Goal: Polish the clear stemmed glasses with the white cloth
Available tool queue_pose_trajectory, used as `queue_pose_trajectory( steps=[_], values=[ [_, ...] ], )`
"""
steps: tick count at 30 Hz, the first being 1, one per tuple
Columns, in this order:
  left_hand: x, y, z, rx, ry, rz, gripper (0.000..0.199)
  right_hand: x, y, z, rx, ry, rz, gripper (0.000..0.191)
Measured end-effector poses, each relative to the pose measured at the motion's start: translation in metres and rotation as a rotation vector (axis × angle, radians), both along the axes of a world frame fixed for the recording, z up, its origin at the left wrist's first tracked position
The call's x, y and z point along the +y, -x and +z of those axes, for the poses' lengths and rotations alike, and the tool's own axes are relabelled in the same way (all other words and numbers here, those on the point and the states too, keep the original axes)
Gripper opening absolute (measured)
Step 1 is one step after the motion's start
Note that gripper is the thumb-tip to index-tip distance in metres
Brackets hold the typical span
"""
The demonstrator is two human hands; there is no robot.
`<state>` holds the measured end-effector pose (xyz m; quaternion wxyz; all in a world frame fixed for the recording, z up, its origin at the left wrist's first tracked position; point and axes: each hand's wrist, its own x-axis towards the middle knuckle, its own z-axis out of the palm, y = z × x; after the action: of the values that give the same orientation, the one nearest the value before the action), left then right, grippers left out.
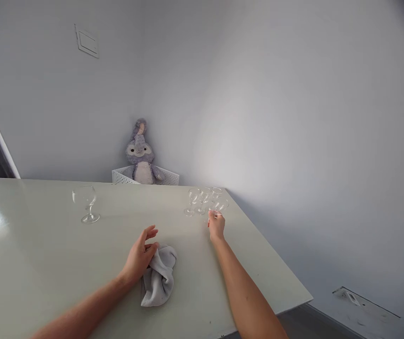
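Note:
My right hand [217, 227] is closed around the lower part of a small stemmed glass [222, 203], whose clear bowl leans to the right above my fingers. Just beyond it stand several similar small stemmed glasses [194, 196], close together near the table's right edge. My left hand [140, 256] has its fingers stretched forward and apart, its thumb touching a crumpled grey cloth [161, 278]. The cloth lies on the table between my arms. Farther left, a larger stemmed glass [89, 217] stands upright, away from both hands.
The glossy pale table [46, 263] ends on the right in a slanting edge beside the wall. Behind the far edge, a grey plush toy [143, 172] sits in a white perforated basket [171, 178]. A wall socket plate [364, 301] is low on the right.

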<state>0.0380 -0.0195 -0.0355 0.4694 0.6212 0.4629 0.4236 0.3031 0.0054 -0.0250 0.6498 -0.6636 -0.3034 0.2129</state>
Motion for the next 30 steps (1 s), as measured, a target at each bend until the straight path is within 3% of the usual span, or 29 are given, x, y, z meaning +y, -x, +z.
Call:
queue_pose_trajectory(
  steps=[3,7,14,19,23,26,30],
  values=[
    [0.006,0.004,-0.002,-0.049,-0.059,0.097,0.043,0.003,-0.021,-0.008,-0.009,0.023,-0.033,0.035],
    [0.021,0.015,-0.005,-0.167,-0.125,0.267,0.041,0.007,-0.028,-0.013,-0.036,0.014,-0.008,0.034],
    [0.052,0.037,-0.011,-0.41,-0.005,0.568,0.035,0.013,-0.032,-0.016,-0.088,0.028,-0.029,0.026],
    [0.06,0.051,-0.001,-0.475,-0.033,0.73,0.029,0.005,-0.043,-0.014,-0.115,0.014,-0.26,0.027],
    [0.068,0.067,0.008,-0.447,-0.078,0.871,0.028,-0.008,-0.039,0.004,-0.16,-0.096,-0.399,0.03],
    [0.075,0.082,0.013,-0.407,-0.074,0.961,0.027,-0.02,-0.011,0.018,-0.227,-0.209,-0.223,0.023],
    [0.082,0.102,0.016,-0.362,-0.079,1.031,0.033,-0.036,0.042,0.028,-0.396,-0.157,0.491,0.026]
  ],
)
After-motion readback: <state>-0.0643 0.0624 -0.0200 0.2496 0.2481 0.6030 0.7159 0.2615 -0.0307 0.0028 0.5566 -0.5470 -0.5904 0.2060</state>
